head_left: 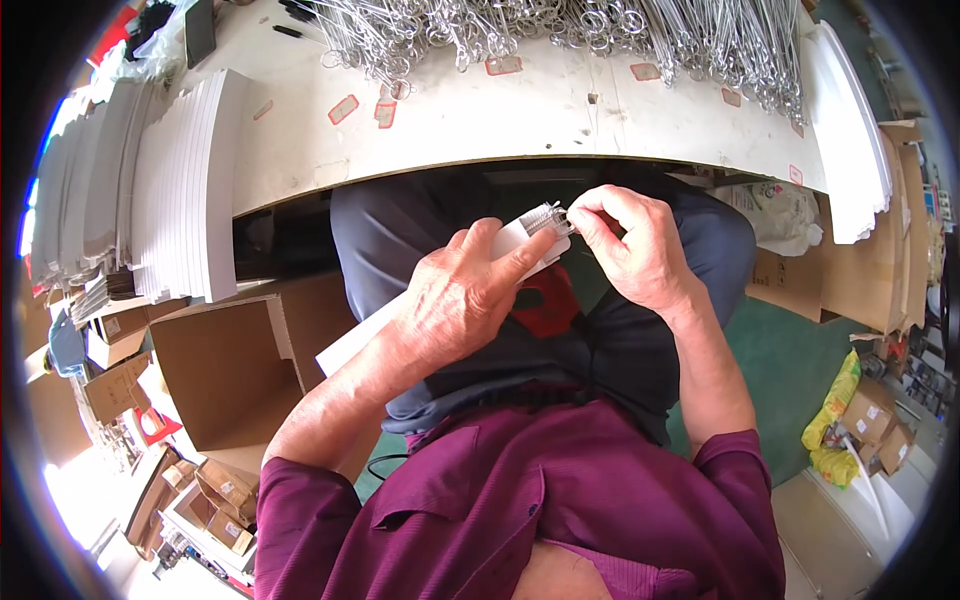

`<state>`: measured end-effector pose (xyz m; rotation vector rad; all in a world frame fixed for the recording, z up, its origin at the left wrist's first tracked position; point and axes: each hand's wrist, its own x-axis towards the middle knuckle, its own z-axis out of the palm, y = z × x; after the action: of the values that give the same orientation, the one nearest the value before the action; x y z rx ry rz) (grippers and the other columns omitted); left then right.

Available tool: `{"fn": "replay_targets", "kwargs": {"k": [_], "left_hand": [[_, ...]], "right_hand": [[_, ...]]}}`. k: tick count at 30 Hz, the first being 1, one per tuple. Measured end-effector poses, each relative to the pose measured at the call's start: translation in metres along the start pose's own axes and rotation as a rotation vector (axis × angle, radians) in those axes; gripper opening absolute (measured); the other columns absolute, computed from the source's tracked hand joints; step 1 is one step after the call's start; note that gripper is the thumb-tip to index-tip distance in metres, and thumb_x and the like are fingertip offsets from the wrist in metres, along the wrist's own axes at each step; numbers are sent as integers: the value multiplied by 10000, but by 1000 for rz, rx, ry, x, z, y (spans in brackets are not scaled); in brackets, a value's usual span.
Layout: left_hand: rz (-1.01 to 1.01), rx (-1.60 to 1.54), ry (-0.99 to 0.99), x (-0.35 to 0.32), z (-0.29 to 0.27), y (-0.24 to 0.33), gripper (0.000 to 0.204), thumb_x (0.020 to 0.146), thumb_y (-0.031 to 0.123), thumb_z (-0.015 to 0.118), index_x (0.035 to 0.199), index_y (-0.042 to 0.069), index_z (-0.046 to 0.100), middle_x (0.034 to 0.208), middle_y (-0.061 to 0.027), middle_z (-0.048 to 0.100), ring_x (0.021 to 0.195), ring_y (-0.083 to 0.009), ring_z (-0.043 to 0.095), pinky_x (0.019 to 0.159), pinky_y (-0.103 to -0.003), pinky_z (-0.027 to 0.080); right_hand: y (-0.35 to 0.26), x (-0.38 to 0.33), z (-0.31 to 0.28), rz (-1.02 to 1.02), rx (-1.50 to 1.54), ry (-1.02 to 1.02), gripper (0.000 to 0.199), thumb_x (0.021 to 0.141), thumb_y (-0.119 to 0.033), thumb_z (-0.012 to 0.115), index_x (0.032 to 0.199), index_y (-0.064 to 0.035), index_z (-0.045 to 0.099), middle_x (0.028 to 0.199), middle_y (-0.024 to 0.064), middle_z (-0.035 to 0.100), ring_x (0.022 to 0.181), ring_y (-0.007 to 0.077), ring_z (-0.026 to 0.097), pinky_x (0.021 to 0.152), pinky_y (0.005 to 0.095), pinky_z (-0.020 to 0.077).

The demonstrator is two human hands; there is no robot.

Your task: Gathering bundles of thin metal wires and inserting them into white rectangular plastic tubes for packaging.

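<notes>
A long, narrow white box (365, 335) lies slantwise over my lap, with my left hand (455, 295) wrapped round its upper part. Shiny metal wire pieces (543, 218) show at the box's upper end, bunched together. My right hand (640, 250) is closed in a pinch, thumb and fingertips meeting at the outer ends of those wire pieces. How many pieces the fingertips grip is too small to tell. Below the box, between my legs, is a red object (548, 303), partly covered by my left hand.
Across the table (540, 120) ahead lies a heap of metal wire rods with ring ends (590, 30). Flat white boxes (185, 190) stand stacked at the left, and more white sheets (850, 130) at the right. An open cardboard carton (225, 365) sits left of my legs.
</notes>
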<state>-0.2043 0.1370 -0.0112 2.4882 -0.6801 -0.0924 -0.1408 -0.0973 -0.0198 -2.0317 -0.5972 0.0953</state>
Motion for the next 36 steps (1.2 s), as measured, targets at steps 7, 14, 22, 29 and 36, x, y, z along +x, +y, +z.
{"fn": "replay_targets", "kwargs": {"k": [7,14,22,29,36], "left_hand": [[11,7,11,-1,-1,-3,628,845,30,727,1427,216,582,1226,-208,573,979,-383,679,809,-469,595],[18,-27,25,-1,-1,-5,622,835,22,726,1415,204,593,1223,-209,575,973,-379,677,805,-464,593],[24,-22,25,0,-2,-7,602,837,36,731,1400,200,596,1220,-206,576,978,-377,678,807,-464,593],[18,11,17,-2,1,-6,611,836,32,737,1405,199,591,1226,-212,571,988,-381,679,810,-465,594],[-1,5,32,-1,1,-7,612,836,43,746,1410,188,588,1239,-213,570,1009,-382,678,820,-465,595]], "right_hand": [[1,5,-2,-171,-287,3,63,935,-59,660,912,-35,606,818,123,648,758,341,671,664,416,541],[8,2,-1,-184,-299,22,79,921,-47,676,922,-42,598,805,108,637,747,331,669,656,419,543],[8,1,0,-201,-282,71,88,919,-18,674,927,-40,589,795,114,639,731,342,669,636,408,535],[10,-1,-2,87,88,-22,62,956,-24,683,954,3,627,831,146,689,716,296,685,648,349,529],[5,-4,3,167,186,-6,61,951,-42,723,952,13,696,828,102,715,727,144,666,671,304,532]]}}
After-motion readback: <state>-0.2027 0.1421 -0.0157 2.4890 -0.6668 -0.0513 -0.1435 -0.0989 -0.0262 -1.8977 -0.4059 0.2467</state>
